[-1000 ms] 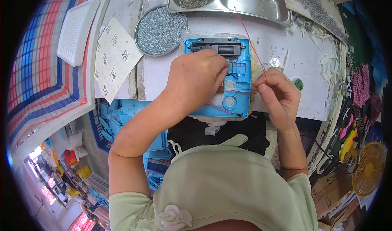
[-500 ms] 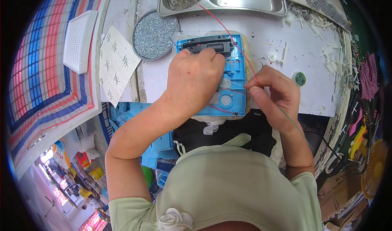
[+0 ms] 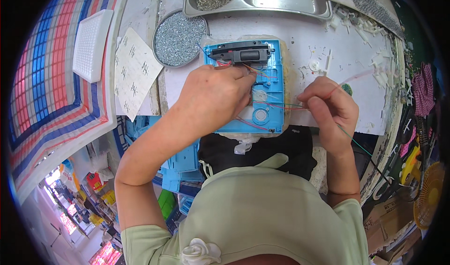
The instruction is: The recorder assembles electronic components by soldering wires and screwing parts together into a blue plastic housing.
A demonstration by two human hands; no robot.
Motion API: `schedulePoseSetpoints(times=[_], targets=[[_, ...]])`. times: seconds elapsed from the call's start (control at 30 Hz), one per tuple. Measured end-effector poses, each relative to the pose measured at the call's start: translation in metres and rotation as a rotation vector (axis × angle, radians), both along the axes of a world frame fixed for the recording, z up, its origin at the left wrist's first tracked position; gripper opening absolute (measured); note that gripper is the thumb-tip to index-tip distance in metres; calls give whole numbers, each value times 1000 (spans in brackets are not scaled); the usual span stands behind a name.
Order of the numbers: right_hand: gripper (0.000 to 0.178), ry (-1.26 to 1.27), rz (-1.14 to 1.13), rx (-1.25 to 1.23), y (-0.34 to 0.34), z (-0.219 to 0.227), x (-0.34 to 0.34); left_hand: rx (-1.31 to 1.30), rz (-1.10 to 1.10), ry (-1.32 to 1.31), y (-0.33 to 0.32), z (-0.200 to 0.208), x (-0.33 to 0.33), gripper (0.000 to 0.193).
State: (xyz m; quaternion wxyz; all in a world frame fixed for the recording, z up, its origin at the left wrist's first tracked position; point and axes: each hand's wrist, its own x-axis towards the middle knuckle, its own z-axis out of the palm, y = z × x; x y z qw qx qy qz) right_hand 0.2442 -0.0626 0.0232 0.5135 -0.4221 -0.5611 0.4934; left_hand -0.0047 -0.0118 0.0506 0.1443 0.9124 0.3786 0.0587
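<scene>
A blue plastic casing (image 3: pixel 278 89) lies open on a padded, plastic-wrapped block in front of me. At its far end sits a black module (image 3: pixel 253 55), tilted, with thin coloured wires by it. My left hand (image 3: pixel 218 89) is over the casing's left half, fingers closed just below the module; the fingertips are hidden, so what they hold does not show. Off the casing's right side, my right hand (image 3: pixel 332 110) pinches red and green wires (image 3: pixel 291 107), which stretch across from the casing. A green wire end trails past my right wrist, and a blurred red one sticks out to the right.
A round dish of small silvery screws (image 3: pixel 179 39) stands at the far left, beside a marked paper sheet (image 3: pixel 136 72). Behind the casing is a steel tray (image 3: pixel 258 14) with small metal parts. White plastic pieces (image 3: pixel 375 61) lie scattered at right. A white perforated rack (image 3: pixel 93 47) sits far left.
My right hand has moved right, away from the casing, drawing the wires out. The red wire end has swung from the steel tray to the right. My left hand has slipped slightly nearer, uncovering the module.
</scene>
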Motion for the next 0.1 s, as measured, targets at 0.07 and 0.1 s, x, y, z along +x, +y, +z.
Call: schedulePoseSetpoints(times=[0.07,0.1], targets=[[10,-40,5,43,-2,0,4,-29,-37,23,3,2,-2,41],[10,-44,10,41,-2,1,3,-11,-62,64,3,4,-3,43]])
